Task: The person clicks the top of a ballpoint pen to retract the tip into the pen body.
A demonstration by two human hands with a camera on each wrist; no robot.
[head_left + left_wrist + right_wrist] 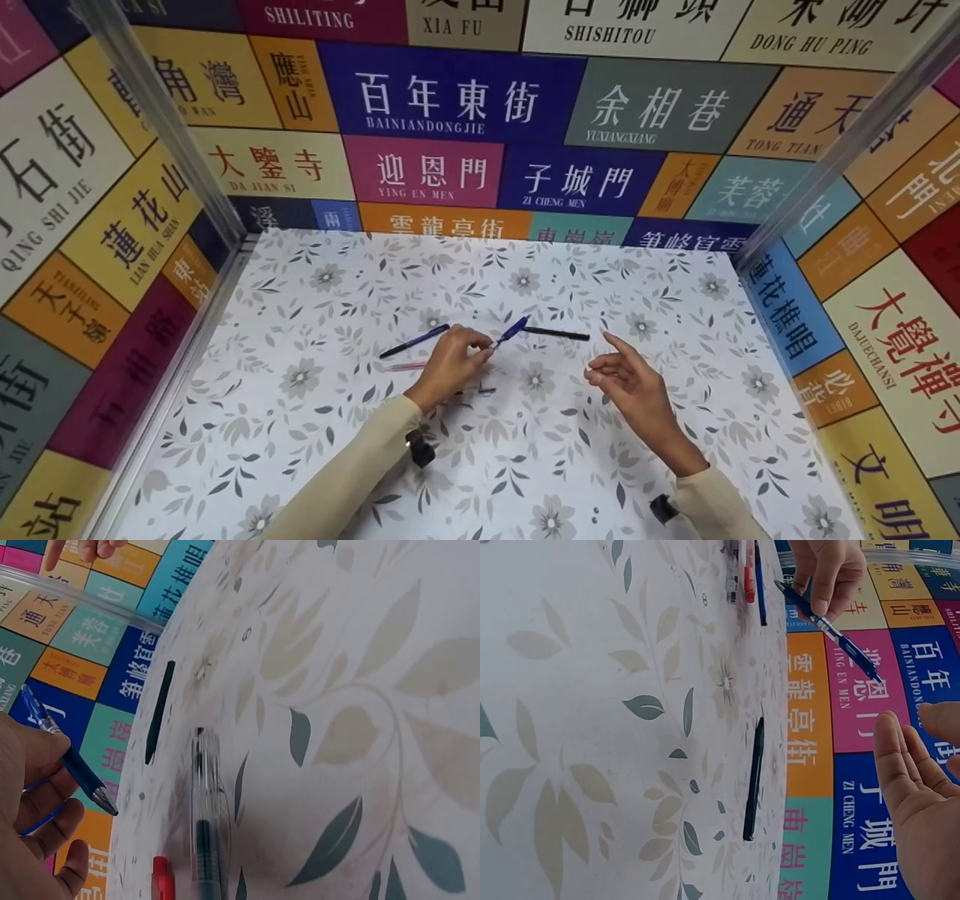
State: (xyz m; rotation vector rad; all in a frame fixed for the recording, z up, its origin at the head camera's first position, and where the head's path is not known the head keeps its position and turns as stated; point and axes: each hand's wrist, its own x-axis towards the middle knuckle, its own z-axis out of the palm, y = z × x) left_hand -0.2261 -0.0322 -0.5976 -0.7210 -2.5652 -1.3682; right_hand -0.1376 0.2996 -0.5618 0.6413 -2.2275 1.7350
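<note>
My left hand (448, 366) pinches a blue pen (514, 329) between thumb and fingers. The pen is held above the table, slanting up to the right in the head view; its silver tip (105, 801) shows in the left wrist view. To its right, my right hand (637, 386) is raised with loosely bent fingers and holds nothing. A black pen (559, 333) lies on the table between the hands, farther back. Beside the left hand lie another dark blue pen (414, 341) and a red pen (405, 367), partly covered by that hand.
A clear-barrelled pen (206, 817) lies under the left hand, next to the red one. The table (360, 465) has a white floral cover. Panels with printed signs (450, 94) enclose its back and sides, with pale corner posts (832, 142).
</note>
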